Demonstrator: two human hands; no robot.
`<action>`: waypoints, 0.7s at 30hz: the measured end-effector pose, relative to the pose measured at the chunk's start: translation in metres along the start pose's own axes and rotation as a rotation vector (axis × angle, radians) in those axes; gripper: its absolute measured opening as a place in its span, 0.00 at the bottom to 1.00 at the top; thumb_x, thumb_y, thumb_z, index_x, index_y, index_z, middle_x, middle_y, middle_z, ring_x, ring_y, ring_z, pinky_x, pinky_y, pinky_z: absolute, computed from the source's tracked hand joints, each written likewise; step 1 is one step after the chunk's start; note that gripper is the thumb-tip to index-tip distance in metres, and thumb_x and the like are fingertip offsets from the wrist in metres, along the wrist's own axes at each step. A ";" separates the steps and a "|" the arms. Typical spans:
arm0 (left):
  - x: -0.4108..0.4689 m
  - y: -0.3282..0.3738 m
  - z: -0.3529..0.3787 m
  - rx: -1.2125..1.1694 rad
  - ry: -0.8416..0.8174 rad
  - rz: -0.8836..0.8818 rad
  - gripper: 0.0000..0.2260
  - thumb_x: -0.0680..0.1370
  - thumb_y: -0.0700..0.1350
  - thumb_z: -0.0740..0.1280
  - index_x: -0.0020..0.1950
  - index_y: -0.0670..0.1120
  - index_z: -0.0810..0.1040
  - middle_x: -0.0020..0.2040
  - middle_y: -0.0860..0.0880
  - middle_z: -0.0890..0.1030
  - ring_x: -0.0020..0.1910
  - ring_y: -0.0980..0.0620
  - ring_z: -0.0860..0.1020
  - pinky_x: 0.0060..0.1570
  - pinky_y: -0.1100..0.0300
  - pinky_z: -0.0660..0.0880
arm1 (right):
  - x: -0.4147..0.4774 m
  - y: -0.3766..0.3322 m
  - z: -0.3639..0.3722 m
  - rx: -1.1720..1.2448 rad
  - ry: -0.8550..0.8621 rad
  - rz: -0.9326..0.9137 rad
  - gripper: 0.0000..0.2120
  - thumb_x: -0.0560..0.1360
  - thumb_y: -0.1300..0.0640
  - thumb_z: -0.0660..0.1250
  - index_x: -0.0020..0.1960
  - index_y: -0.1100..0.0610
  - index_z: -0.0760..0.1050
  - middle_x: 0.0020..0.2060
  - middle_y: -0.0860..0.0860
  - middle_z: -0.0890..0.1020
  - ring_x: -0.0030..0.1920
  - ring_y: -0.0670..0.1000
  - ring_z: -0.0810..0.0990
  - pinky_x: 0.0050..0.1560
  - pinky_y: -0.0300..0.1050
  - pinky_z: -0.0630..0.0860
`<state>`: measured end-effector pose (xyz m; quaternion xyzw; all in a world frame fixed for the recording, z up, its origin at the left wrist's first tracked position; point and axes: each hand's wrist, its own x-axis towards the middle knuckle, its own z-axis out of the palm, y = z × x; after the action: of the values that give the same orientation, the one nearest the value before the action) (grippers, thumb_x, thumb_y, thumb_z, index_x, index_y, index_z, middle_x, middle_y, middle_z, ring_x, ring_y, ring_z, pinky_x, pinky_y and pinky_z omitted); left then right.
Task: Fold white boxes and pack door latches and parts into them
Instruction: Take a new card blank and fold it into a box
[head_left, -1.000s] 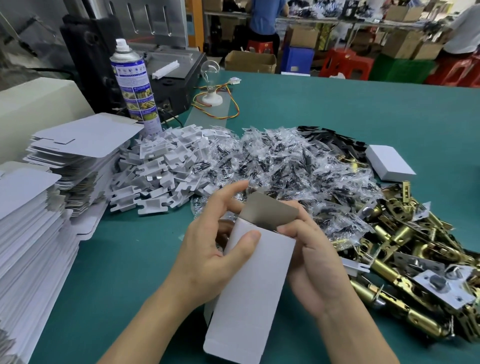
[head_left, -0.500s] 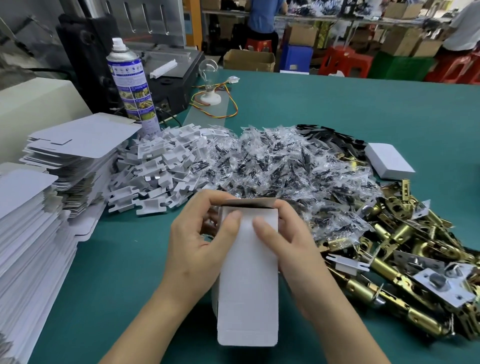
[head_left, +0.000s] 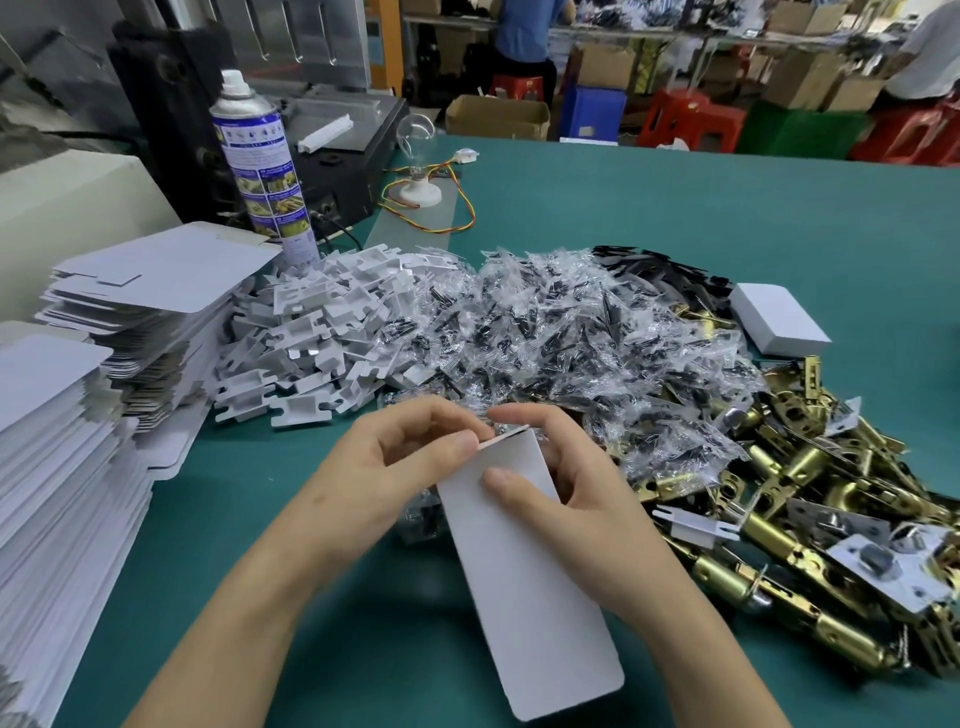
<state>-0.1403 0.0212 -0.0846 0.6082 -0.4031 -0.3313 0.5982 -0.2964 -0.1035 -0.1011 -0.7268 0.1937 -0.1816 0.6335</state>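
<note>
Two hands hold one white box (head_left: 530, 582) above the near edge of the bench (head_left: 675, 218), about midway along it. The left hand (head_left: 384, 467) pinches the box's far corner between thumb and forefinger. The right hand (head_left: 561, 499) presses its thumb on the top face, fingers curled behind.

Just beyond the box lies a heap of clear bags of screws (head_left: 545, 332). White plastic pieces (head_left: 311, 338) are piled to its left, and brass latches (head_left: 805, 493) crowd the right edge close by the right wrist. Stacks of flat box blanks (head_left: 78, 467) line the left edge. A folded box (head_left: 779, 317) lies beyond the latches. A spray can (head_left: 262, 166) and a light bulb (head_left: 415, 135) stand toward the far left corner.

Half a second ago the box pointed straight at the person, both thumbs at its far end. Now it slants, its near end swung right, and the grey flap open a second ago no longer shows.

The can's blue label carries small pictures, but its writing is too small to read.
</note>
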 end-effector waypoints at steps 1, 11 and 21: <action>0.000 0.001 -0.001 -0.006 -0.008 -0.006 0.09 0.76 0.50 0.71 0.52 0.48 0.86 0.53 0.48 0.87 0.50 0.55 0.83 0.50 0.66 0.78 | 0.000 0.000 -0.001 -0.004 -0.011 -0.003 0.20 0.76 0.48 0.71 0.67 0.39 0.73 0.48 0.50 0.87 0.47 0.54 0.87 0.48 0.63 0.84; -0.004 0.003 -0.003 0.061 -0.006 0.024 0.10 0.76 0.48 0.72 0.56 0.53 0.88 0.57 0.46 0.87 0.57 0.41 0.83 0.60 0.43 0.78 | 0.000 -0.001 0.000 -0.005 0.027 -0.093 0.13 0.81 0.44 0.63 0.63 0.44 0.77 0.51 0.52 0.85 0.51 0.63 0.81 0.52 0.71 0.76; -0.002 0.000 -0.006 0.050 -0.010 0.046 0.08 0.78 0.45 0.70 0.54 0.52 0.87 0.55 0.49 0.88 0.53 0.48 0.85 0.52 0.59 0.81 | -0.002 -0.007 -0.002 -0.135 -0.025 -0.106 0.15 0.81 0.48 0.64 0.67 0.39 0.76 0.54 0.45 0.85 0.51 0.49 0.84 0.51 0.62 0.81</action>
<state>-0.1357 0.0262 -0.0839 0.6118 -0.4280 -0.3105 0.5883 -0.2990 -0.1028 -0.0942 -0.7793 0.1587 -0.1924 0.5749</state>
